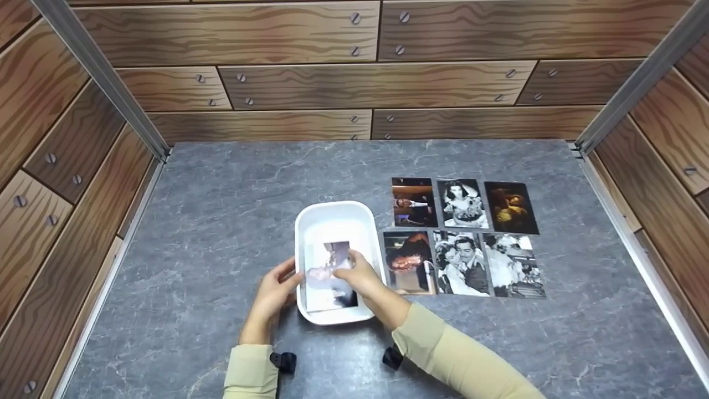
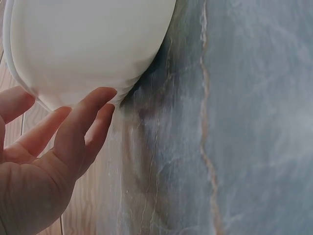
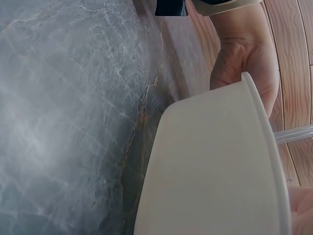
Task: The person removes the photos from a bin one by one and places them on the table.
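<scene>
A white plastic tub (image 1: 339, 207) stands in front of me on the table. My left hand (image 1: 271, 293) holds its left side, the thumb at the rim and the fingertips (image 2: 105, 91) along the outer wall. Reaching in over the right rim, my right hand (image 1: 363, 280) pinches a photo print (image 1: 340, 296) lying in the tub, with the thumb on its face. Glare washes out part of that print. In the right wrist view the tub's wall (image 3: 210, 166) hides most of the right hand.
To the right of the tub, several photos lie in two rows, among them a dark brown-toned one (image 1: 410, 263) close to the rim and a black-and-white couple (image 1: 461, 263). Wood-patterned walls (image 1: 354, 83) enclose the grey marbled table (image 1: 221, 183).
</scene>
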`<control>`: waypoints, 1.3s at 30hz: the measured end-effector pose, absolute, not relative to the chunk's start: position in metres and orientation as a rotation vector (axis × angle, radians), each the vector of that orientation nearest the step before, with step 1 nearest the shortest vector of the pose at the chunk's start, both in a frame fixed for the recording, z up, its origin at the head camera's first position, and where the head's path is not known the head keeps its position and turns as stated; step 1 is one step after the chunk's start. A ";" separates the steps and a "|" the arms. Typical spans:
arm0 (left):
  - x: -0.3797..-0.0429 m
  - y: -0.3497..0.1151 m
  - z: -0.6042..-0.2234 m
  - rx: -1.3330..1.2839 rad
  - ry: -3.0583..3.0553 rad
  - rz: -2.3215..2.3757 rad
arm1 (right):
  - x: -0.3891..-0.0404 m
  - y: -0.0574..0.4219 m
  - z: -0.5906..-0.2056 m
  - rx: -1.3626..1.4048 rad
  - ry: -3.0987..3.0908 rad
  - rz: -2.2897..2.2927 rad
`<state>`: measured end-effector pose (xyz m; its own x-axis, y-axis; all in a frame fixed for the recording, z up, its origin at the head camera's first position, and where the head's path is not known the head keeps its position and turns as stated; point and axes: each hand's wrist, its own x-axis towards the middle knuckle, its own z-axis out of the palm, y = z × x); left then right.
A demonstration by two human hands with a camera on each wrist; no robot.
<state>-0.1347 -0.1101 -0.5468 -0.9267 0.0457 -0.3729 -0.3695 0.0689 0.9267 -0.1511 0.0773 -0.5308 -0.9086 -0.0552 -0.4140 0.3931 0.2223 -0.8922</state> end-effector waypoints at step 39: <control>-0.137 -0.110 -0.548 -0.352 2.019 1.958 | -0.169 0.120 -0.505 0.384 2.029 -2.214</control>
<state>-0.1366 -0.1103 -0.5484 -0.9233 0.0357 -0.3825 -0.3812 0.0377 0.9237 -0.1694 0.1203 -0.5051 -0.9615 0.0863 -0.2609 0.2524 -0.0982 -0.9626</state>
